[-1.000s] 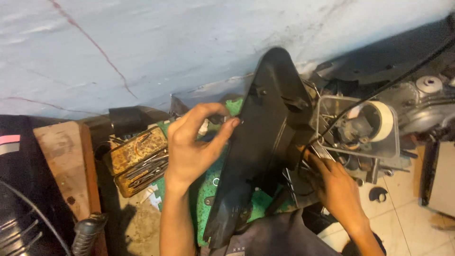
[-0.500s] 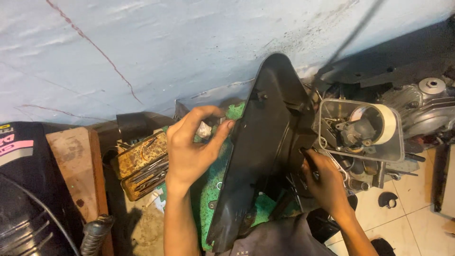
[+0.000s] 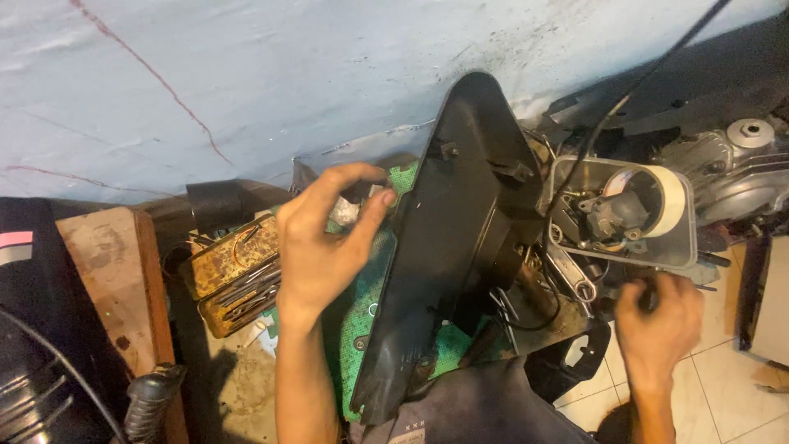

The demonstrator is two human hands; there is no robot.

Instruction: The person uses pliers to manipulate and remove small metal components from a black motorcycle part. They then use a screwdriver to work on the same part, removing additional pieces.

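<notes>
My left hand (image 3: 325, 238) is raised left of a long black plastic cover panel (image 3: 456, 238) that stands on edge. Thumb and fingers pinch around a small pale part (image 3: 345, 210) near the panel's upper left edge. My right hand (image 3: 657, 325) is lower right, its fingers curled around a dark part under the clear plastic box (image 3: 670, 247); what it grips is hidden. That box holds a roll of white tape (image 3: 670, 197) and small metal parts.
A rusty tin (image 3: 234, 271) with metal tools sits left of my left hand. A green mat (image 3: 370, 296) lies beneath the panel. Engine casing (image 3: 740, 164) is at far right, a wooden board (image 3: 103, 255) at left, and the blue wall (image 3: 288, 74) rises behind.
My right hand has moved away from the panel's lower right edge, rightwards and down to below the clear box. My left hand stays by the panel's upper left edge.
</notes>
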